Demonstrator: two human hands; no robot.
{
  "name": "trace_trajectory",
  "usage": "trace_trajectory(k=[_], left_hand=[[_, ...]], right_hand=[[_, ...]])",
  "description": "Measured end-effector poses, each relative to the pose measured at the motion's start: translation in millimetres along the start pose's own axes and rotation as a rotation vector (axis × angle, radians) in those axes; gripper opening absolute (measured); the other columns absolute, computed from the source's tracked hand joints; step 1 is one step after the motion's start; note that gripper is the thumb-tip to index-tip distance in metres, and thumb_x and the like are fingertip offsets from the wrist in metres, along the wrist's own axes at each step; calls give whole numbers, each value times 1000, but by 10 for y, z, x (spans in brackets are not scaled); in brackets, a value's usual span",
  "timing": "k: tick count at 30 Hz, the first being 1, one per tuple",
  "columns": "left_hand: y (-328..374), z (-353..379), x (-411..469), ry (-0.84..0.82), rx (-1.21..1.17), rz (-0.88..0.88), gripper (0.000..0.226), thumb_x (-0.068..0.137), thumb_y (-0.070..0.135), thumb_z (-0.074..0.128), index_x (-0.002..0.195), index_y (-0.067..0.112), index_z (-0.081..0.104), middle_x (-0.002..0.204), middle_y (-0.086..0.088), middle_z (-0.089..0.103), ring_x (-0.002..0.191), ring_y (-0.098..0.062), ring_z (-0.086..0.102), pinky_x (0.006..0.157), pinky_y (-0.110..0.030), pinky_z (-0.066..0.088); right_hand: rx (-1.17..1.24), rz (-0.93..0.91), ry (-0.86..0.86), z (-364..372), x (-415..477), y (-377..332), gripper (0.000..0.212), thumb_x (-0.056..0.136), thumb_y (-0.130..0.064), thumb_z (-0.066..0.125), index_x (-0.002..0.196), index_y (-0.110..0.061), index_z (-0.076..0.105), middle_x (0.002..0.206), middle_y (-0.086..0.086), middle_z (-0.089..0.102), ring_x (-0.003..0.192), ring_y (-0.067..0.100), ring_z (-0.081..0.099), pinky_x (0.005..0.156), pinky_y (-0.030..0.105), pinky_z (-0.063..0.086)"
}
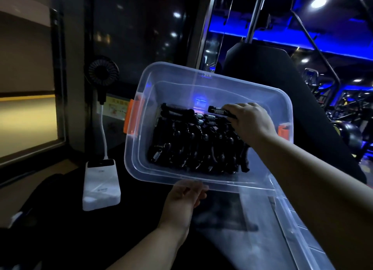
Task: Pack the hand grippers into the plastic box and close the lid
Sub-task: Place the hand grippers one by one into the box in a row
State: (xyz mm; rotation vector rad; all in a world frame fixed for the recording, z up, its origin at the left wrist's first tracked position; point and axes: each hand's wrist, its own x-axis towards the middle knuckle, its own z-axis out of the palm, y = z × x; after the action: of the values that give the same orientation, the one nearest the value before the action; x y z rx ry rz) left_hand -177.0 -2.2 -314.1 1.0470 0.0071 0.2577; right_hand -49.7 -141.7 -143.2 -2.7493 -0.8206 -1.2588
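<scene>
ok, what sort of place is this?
Probably a gym: exercise machines under blue strip lighting on the right, a black padded backrest behind the plastic box, and the box holds hand grippers.

There was one clear plastic box, and it carried two orange latches (one at each short end). Inside was a heap of black hand grippers, several at least, too dark and tangled for an exact count. One more hand gripper was raised above them. There was one clear lid. Two hands showed: the left hand and the right hand. Otherwise there were one white power bank, one black fan and one white cable.
</scene>
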Motion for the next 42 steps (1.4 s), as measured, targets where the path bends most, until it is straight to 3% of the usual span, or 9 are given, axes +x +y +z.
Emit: trace_trajectory(k=[5,9,15,18,23,30,35,42], left_hand=[[-10,-22,14,-9,-22,-10,4,89,7,57,86,8,59,72,1,72,62,-2,61,62,-15,45],[-22,-44,32,-30,-29,-26,6,88,7,58,91,1,59,73,-2,72,62,-2,61,59,-13,46],[-40,-68,64,-44,-18,-44,9,87,11,61,87,2,59,76,-5,71,63,-5,63,58,-12,47],[-52,-74,75,-62,-28,-31,14,83,17,64,85,4,59,74,-5,70,62,-5,63,59,-12,47],[-107,-100,94,-70,2,-12,32,65,39,65,82,12,60,77,-4,72,69,-8,64,65,-18,48],[-157,-137,125,-71,33,-11,33,63,46,67,81,18,62,85,-6,73,74,-10,66,69,-22,44],[-138,-127,107,-65,58,19,32,66,41,67,83,15,64,84,-6,73,74,-10,65,69,-23,46],[-88,-95,92,-51,50,5,18,80,21,64,89,5,60,81,-4,74,68,-6,63,66,-20,47]], right_hand=[[-118,51,-111,226,253,-47,37,85,-5,49,119,-19,56,106,9,60,100,36,51,78,40,47],[-191,52,-169,409,351,-33,39,84,-2,47,119,-17,54,109,10,50,98,36,51,75,38,40],[-145,122,-168,698,371,-35,37,91,-16,47,128,-19,46,113,13,56,105,37,51,86,41,40],[-5,212,-93,762,365,-28,26,97,-24,40,117,-11,50,112,18,61,106,38,48,86,42,35],[187,345,-99,789,371,-34,28,98,-30,33,109,-12,51,104,17,64,111,32,44,88,37,32],[181,357,-55,809,370,-55,30,99,-32,38,113,-13,58,114,15,60,114,34,45,93,37,34],[177,465,20,806,294,-66,36,94,-50,41,122,-29,53,122,10,46,118,31,41,103,43,21],[99,488,9,669,154,-80,52,89,-65,34,127,-31,42,129,7,40,127,26,31,105,42,13]])
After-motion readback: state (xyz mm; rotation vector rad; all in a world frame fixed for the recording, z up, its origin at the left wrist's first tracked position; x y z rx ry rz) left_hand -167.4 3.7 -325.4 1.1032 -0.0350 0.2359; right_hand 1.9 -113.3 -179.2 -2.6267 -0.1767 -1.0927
